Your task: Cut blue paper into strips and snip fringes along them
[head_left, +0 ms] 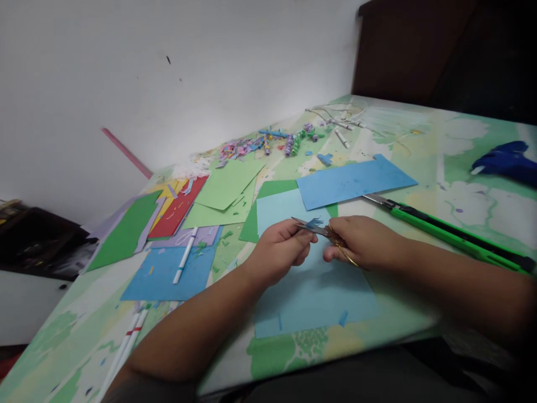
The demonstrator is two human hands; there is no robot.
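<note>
My left hand (287,243) is closed, pinching a small blue paper strip (314,223) whose end is cut into a fringe. Gold-handled scissors (325,231) are gripped in my right hand (356,240), with the handle loops partly behind the fingers. The blades point left and lie at the fringed strip, close to my left fingertips. Below both hands a light blue sheet (314,296) lies on the table, with a small blue scrap (343,318) near its front edge. A darker blue sheet (356,179) rests just beyond the hands.
A green box cutter (457,232) lies to the right. Coloured sheets, including green (126,229), red (178,207) and light green (230,182), spread leftward. A white marker (185,256) lies on a blue sheet (155,274). Paper scraps (241,148) and rolled paper pieces (296,144) sit near the wall.
</note>
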